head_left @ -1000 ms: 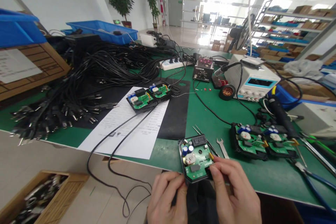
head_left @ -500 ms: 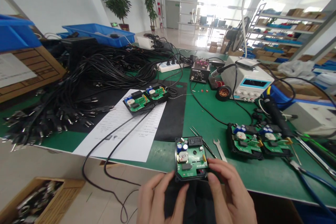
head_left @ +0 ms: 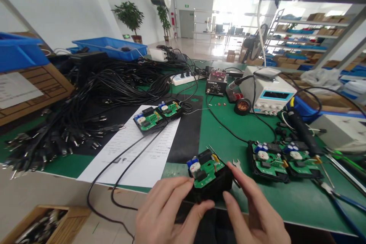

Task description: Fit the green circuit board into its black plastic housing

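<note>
**Keep that board box steady with both hands**

Both hands grip one black box (head_left: pixel 210 185) with a green circuit board (head_left: pixel 206 167) in it, held tilted at the near edge of the green bench (head_left: pixel 228 129). Left hand (head_left: pixel 166 209) pinches its near left corner, right hand (head_left: pixel 254 206) clamps the right side. My take: hold it by the casing, keep fingers off the parts, and don't bump the wrench (head_left: pixel 236 164) just beside it.

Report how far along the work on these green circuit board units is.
Looks done: two corded units rest on the paper sheet. In hand: the left hand and right hand hold one unit, tilted, board exposed, no cover. Apparently left: two open units wait at right, no cords visible.
</note>
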`<state>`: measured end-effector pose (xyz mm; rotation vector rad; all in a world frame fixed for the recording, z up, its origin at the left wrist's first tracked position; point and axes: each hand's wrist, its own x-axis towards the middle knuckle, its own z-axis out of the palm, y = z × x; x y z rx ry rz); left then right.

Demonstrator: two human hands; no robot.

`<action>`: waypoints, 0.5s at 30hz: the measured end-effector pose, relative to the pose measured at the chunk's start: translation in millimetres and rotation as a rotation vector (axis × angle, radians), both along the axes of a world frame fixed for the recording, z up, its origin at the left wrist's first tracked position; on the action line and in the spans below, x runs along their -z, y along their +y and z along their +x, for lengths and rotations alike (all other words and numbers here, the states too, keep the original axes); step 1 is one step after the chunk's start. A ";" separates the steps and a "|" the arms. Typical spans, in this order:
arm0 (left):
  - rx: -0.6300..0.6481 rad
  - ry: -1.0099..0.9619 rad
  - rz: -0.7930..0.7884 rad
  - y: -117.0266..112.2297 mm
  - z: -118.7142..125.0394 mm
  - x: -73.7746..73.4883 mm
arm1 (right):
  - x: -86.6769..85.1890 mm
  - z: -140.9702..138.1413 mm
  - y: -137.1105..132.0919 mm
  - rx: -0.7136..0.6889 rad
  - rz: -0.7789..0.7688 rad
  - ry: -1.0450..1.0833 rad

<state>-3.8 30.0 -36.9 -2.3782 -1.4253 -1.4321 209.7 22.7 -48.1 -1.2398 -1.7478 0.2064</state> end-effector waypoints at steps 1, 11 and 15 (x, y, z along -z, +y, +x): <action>-0.003 -0.054 -0.043 4.1 2.6 -5.2 | -5.9 -2.5 7.8 -0.014 -0.053 0.045; -0.144 -0.197 -0.227 18.3 10.2 -2.4 | -17.3 5.8 28.6 -0.047 -0.110 -0.136; -0.038 -0.110 -0.189 12.2 19.8 4.1 | -1.8 54.5 6.7 -0.062 0.053 -0.396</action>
